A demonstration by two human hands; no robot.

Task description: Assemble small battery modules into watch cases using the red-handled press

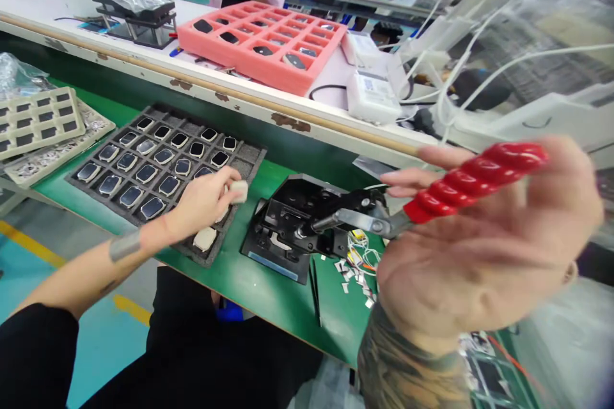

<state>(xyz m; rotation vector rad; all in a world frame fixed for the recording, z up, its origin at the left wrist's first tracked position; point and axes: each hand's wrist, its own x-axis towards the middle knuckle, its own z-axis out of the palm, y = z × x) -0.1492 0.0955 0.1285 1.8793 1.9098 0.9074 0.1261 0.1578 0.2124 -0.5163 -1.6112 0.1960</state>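
Observation:
My left hand (pixel 204 198) is closed round a small beige watch case (pixel 238 192), just above the right side of a dark foam tray (pixel 201 258). Rows of square smartwatch bodies with black screens fill many of its pockets. One beige piece (pixel 204 239) lies face down in the near right pocket. My right hand (pixel 480 249) is open, its fingers stretched out behind the red ridged handle (pixel 474 182), which lies across the palm. That handle belongs to a black lever press (pixel 307 217) on the green bench, right of the tray.
Black tweezers (pixel 314 294) lie beside the press, near small white scraps and wires (pixel 357 262). Beige trays (pixel 41 120) are stacked at left. A raised shelf (pixel 268 112) behind holds a pink foam tray (pixel 249 67) and white boxes (pixel 371 96). Another person stands beyond.

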